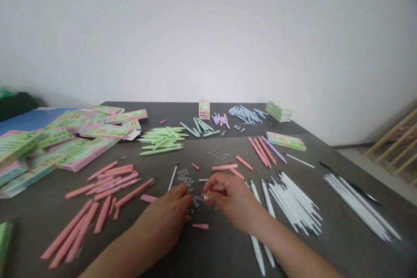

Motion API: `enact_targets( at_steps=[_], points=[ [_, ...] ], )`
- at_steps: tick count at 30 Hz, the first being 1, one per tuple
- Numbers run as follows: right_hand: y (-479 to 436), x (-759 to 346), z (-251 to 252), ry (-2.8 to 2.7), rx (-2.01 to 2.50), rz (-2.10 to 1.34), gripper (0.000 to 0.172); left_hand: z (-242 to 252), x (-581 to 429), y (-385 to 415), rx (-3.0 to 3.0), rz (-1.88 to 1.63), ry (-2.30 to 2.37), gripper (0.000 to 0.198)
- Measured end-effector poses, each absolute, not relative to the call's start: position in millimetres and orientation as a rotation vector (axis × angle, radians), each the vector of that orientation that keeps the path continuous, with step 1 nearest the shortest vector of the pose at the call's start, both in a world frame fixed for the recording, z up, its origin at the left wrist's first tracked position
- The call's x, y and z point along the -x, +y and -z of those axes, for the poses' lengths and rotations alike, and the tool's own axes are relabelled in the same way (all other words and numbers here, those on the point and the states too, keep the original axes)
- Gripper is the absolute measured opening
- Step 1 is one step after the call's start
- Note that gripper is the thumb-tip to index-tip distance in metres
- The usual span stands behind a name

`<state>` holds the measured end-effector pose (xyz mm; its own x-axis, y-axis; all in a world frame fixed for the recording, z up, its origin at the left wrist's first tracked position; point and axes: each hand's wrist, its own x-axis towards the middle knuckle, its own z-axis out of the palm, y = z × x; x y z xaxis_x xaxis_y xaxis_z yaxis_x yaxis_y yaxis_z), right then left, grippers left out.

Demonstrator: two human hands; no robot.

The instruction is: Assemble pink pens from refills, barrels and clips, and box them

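My left hand (pixel 169 213) rests on the dark table (pixel 325 252), its fingers curled down over a scatter of small clear and metal pen parts (pixel 186 178). My right hand (pixel 228 195) sits just to its right, fingers pinched together on a tiny clear piece I cannot name. A short pink pen piece (pixel 200 226) lies between my wrists. Pink pen barrels (pixel 110 182) lie to the left of my left hand. White pen refills (pixel 293 202) lie fanned out to the right of my right hand.
Green and pink flat packages (pixel 65 139) are piled at the far left. Green pen barrels (pixel 163 139), purple (pixel 220 119) and pale blue ones (pixel 246 114) lie further back, with small boxes (pixel 204 109) (pixel 279 111). More white refills (pixel 358 206) lie at the right edge.
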<state>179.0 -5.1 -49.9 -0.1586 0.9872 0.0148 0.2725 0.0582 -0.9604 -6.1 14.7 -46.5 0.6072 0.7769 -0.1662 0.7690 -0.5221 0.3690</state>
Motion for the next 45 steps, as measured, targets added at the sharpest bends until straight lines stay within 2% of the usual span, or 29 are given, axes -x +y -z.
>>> enact_targets(
  at_steps=[4,9,13,20,30,45],
  points=[
    [-3.6,-179.7,46.5,-1.586,1.341,-0.984,0.011,55.0,4.1,15.7,-2.487,-0.026,1.187,0.025],
    [-2.1,-181.0,48.7,-1.477,1.285,-1.256,0.009,59.1,6.3,16.6,-2.466,-0.089,1.217,0.024],
    [-3.5,-181.6,48.3,-1.366,1.212,-1.338,0.007,47.6,7.6,13.6,-2.242,-0.248,1.280,0.018],
    [-13.0,-178.1,36.3,-1.420,1.047,-1.078,0.014,34.1,8.6,3.4,-2.079,-0.550,1.163,0.016],
    [-16.9,-176.2,32.3,-1.491,1.033,-0.779,0.020,28.8,8.9,1.6,-2.196,-0.607,1.188,0.015],
    [-20.9,-174.1,32.3,-1.490,1.106,-0.802,0.013,31.3,10.2,2.6,-2.228,-0.590,1.181,0.016]
  ],
)
